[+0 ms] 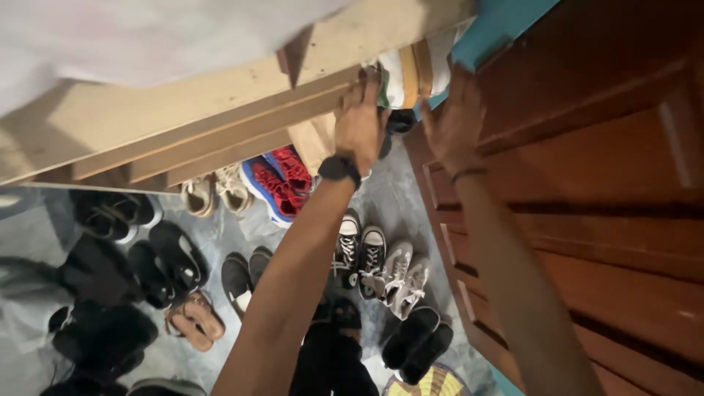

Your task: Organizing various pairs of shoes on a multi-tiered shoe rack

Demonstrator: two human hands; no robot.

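At twelve o'clock, on the wooden shelf [220, 110], a white shoe [411, 70] is being gripped by the left hand [359, 125], fingers curled on its edge, while the right hand [455, 121] is held spread beside it; lifting it off seemingly calls for a firmer two-handed hold.

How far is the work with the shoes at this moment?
Done: one pale shoe sits on the wooden shelf. In hand: the left hand is on the shelf edge beside that shoe, and the right hand is raised near it, by the wooden door. Left: many pairs lie on the floor, such as the red sneakers.
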